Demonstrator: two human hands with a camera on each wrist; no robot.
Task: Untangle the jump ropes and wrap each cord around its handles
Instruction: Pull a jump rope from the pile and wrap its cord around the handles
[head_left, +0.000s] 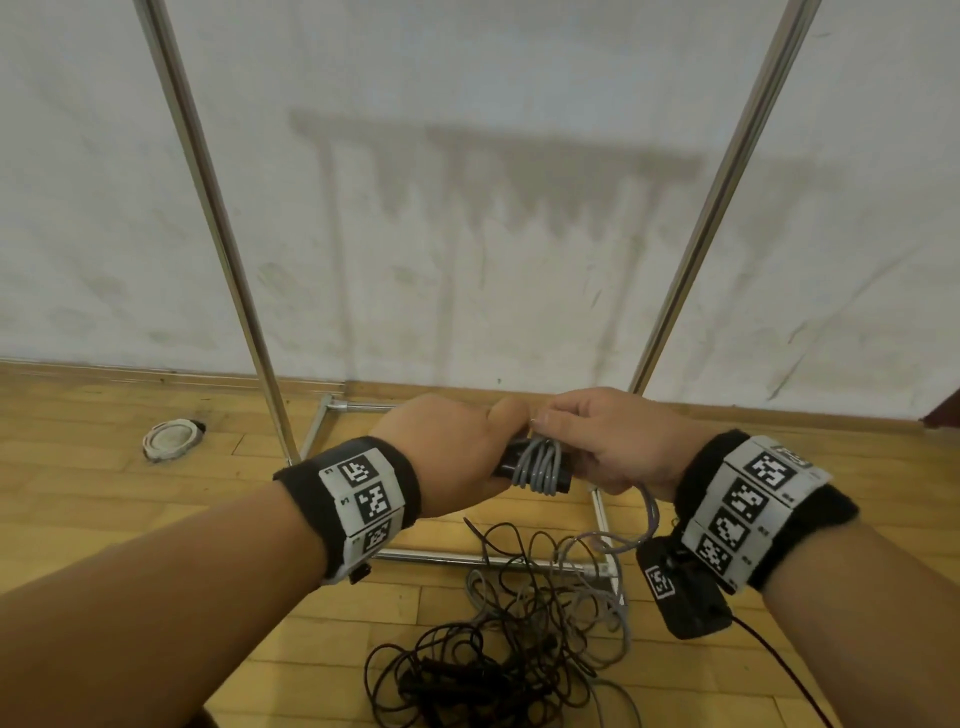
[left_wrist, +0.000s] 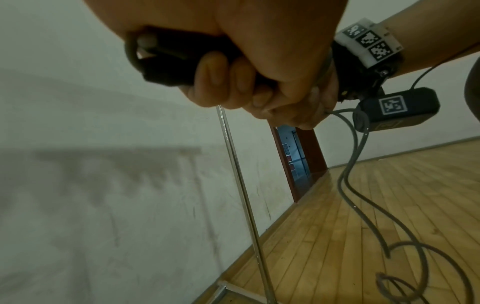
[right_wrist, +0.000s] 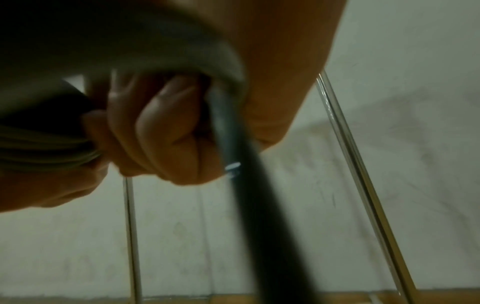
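Grey cord (head_left: 537, 464) is wound in several turns round black handles (head_left: 524, 467) held in the air between both hands, well above the floor (head_left: 156, 519). Left hand (head_left: 457, 457) grips the handles from the left, fingers curled under them; the left wrist view shows those fingers (left_wrist: 215, 82) closed round the black grip, one handle end sticking out past them with the cord looping from its tip. Right hand (head_left: 602, 441) grips the right end of the bundle and pinches the cord, fingers bent over the wound turns; the right wrist view is blurred but shows curled fingers (right_wrist: 155, 127) round the cord. A free run of grey cord drops from under the right hand to the floor below. Directly beneath the hands lies a tangle (head_left: 493, 649) of black cord mixed with grey cord, loose on the floor. A metal frame (head_left: 218, 234) stands beyond the hands against the wall (head_left: 493, 182), its base rails on the floor below the hands. Left of the left hand, well apart, a round white object (head_left: 171, 439) lies on the floor; what it is cannot be told.
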